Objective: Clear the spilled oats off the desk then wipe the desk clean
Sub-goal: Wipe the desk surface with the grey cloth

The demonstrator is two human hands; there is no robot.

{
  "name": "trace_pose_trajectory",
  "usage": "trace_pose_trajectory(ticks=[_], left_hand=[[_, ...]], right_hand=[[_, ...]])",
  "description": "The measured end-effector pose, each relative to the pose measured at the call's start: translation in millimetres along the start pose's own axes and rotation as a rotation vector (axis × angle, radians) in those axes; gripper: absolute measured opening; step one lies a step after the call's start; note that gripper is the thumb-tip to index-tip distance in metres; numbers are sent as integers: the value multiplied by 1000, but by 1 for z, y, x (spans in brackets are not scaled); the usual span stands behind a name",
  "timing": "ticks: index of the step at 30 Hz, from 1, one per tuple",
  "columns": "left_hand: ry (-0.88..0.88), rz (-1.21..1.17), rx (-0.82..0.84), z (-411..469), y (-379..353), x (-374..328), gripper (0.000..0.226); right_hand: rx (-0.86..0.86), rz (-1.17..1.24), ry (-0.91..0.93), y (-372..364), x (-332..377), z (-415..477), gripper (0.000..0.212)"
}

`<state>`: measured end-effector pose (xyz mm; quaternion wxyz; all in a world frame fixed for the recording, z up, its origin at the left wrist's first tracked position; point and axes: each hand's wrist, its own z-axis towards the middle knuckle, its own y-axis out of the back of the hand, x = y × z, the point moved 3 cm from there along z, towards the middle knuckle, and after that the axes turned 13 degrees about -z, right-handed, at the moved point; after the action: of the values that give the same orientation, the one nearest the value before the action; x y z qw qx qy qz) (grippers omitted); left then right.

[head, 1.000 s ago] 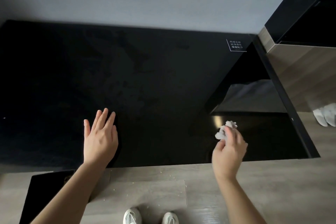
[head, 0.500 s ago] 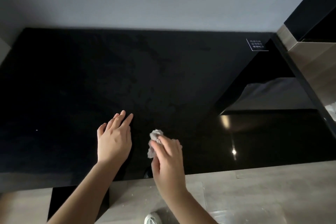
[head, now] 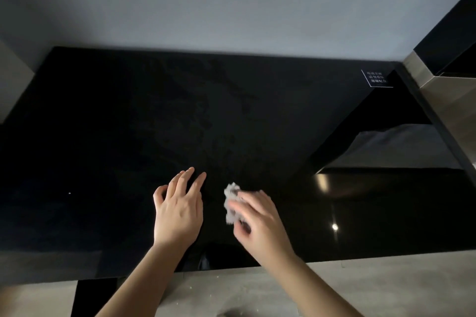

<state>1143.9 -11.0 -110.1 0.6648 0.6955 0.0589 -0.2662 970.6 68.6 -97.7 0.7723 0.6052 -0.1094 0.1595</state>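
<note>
Bare left hand point(head: 177, 213), bare right hand point(head: 260, 224)

Left hand point(head: 177, 213) flat; right hand point(head: 260, 221) pinching tissue point(head: 230, 202).

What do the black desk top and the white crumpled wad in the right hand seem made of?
Black desk top: glossy, probably glass or lacquered board; it mirrors a bright light spot. White crumpled wad pinched in the right hand: matte, likely tissue paper, given its ragged creased edges; thin cloth is possible.

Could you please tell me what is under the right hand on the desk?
A crumpled white tissue pokes out from under the right hand, on the black desk. The hand hides the rest of it.
</note>
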Motion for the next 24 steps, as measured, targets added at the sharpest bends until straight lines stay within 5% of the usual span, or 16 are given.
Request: trace_pose_trajectory(ticks=[2, 7, 12, 16, 18, 20, 24], left_hand=[[3, -13, -7, 1, 1, -1, 46], [17, -14, -24, 1, 1, -3, 45], [17, -9, -35, 1, 1, -3, 45], [9, 2, -46, 1, 0, -4, 44], [12, 3, -50, 1, 1, -4, 45], [14, 3, -52, 1, 1, -4, 45], [22, 7, -51, 0, 0, -3, 45]], right_hand=[[-44, -55, 25, 14, -17, -11, 39], [-88, -194, -342, 37, -69, 23, 41], [-1, 590, -569, 58, -46, 41, 22], [94, 902, -771, 71, -63, 36, 18], [181, 822, -858, 76, -78, 31, 17], [148, 468, -843, 76, -97, 29, 17], [-232, -9, -621, 74, -101, 17, 40]])
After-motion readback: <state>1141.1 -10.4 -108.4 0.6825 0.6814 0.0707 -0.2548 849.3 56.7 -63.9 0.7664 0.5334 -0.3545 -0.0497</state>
